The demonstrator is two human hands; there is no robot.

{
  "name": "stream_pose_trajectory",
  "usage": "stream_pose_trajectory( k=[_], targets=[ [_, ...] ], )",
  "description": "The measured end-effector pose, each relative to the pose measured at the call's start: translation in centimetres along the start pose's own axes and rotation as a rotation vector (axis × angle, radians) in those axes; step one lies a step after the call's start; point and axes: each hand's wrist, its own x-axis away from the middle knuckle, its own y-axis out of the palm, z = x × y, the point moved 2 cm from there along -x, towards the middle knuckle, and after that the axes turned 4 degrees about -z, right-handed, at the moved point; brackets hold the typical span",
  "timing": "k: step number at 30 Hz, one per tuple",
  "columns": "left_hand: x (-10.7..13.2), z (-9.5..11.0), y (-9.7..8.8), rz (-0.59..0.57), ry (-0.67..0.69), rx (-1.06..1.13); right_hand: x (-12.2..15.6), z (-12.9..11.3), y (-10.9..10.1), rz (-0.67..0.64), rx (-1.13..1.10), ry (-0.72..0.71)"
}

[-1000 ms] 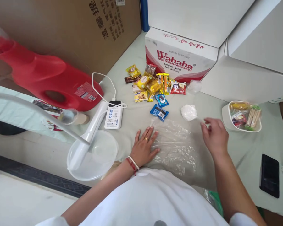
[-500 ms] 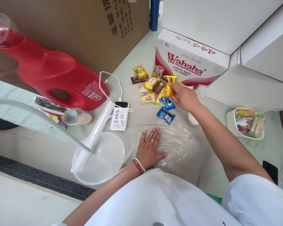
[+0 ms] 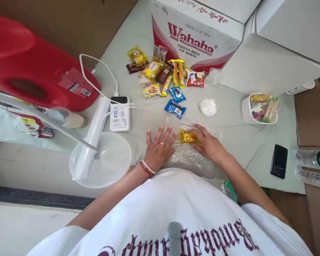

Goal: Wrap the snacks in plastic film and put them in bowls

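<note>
My right hand (image 3: pixel 206 142) has its fingers closed on the right end of a small snack cake in a yellow wrapper (image 3: pixel 186 136). The packet is over a clear plastic film (image 3: pixel 189 156) spread close to my body. My left hand (image 3: pixel 160 147) is open, its fingers spread at the film's left side. Beyond the film are two blue snack packets (image 3: pixel 175 108). Behind them is a pile of wrapped snacks, with a yellow-wrapped cake (image 3: pixel 153 70), a yellow cookie packet (image 3: pixel 151 90) and a red-and-white packet (image 3: pixel 195 78).
A Wahaha carton (image 3: pixel 192 39) stands behind the snacks. To the left are a white power bank (image 3: pixel 120 115), a round clear lid (image 3: pixel 114 167), a film roll (image 3: pixel 92 142) and a red jug (image 3: pixel 42 71). On the right are a white snack tub (image 3: pixel 246 110) and a phone (image 3: pixel 279 161).
My right hand has come back from the snack pile towards my body, bringing the yellow-wrapped cake over the film. My left hand remains by the film, fingers more spread. The view has shifted.
</note>
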Motion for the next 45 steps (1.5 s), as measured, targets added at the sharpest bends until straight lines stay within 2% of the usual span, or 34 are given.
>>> stream_pose_trajectory(
  k=[2,4,7,9,11,14,16,19,21,24,26,28,31,34,36,38,40,41,43,45],
  targets=[
    [0.5,0.1,-0.5,-0.063,0.229,0.041,2.7,0.7,0.2,0.119,-0.066,-0.061],
    [1.0,-0.1,-0.9,-0.157,0.343,0.107,5.7,1.1,1.4,0.142,-0.105,-0.186],
    [1.7,-0.8,-0.9,-0.251,0.285,0.164,9.1,1.6,4.9,0.110,-0.120,-0.307],
    [2.1,-1.4,-0.8,-0.293,0.215,0.171,10.1,2.1,6.7,0.178,-0.187,-0.290],
    [2.1,-1.8,-0.9,-0.314,0.154,0.177,10.2,2.8,7.3,0.240,-0.318,-0.258],
    [1.2,-2.0,-1.5,-0.267,0.064,0.215,9.2,3.9,5.5,0.223,-0.525,-0.157],
    [-0.1,-1.5,-2.2,-0.173,-0.008,0.259,8.1,4.8,3.6,0.179,-0.659,-0.046],
    [-3.0,-0.3,-2.7,-0.026,-0.125,0.288,6.4,6.3,1.5,0.134,-0.832,0.114],
    [-5.4,0.2,-2.4,0.006,-0.233,0.250,5.2,7.5,0.9,0.124,-0.881,0.207],
    [-8.6,0.1,-1.0,-0.016,-0.420,0.134,4.0,9.4,0.0,0.024,-0.714,0.290],
    [-9.9,-0.2,-0.1,-0.005,-0.496,0.082,3.3,10.0,-1.2,-0.075,-0.421,0.311],
    [-10.4,-0.4,0.4,0.034,-0.536,0.082,2.3,9.8,-2.6,-0.065,-0.138,0.321],
    [-10.2,-0.6,0.7,0.047,-0.552,0.104,-1.0,7.6,-3.9,0.049,0.030,0.238],
    [-10.2,-0.6,0.5,0.006,-0.558,0.092,-5.6,4.6,-2.9,0.048,0.085,0.129],
    [-10.4,-0.7,0.3,-0.029,-0.567,0.103,-8.1,3.4,-1.9,0.042,0.126,0.175],
    [-10.6,-0.9,0.3,-0.068,-0.585,0.134,-9.5,3.0,-1.4,-0.007,0.105,0.246],
    [-10.7,-1.1,0.6,-0.096,-0.607,0.166,-9.6,3.0,-1.7,-0.036,0.052,0.262],
    [-10.6,-1.1,0.8,-0.096,-0.613,0.175,-9.2,2.8,-2.1,-0.011,0.044,0.240],
    [-10.3,-1.0,1.2,-0.053,-0.613,0.188,-7.6,2.0,-2.9,0.094,0.075,0.143],
    [-9.9,-0.8,1.5,0.026,-0.605,0.212,-5.5,0.7,-2.9,0.118,0.105,0.000]
  ],
)
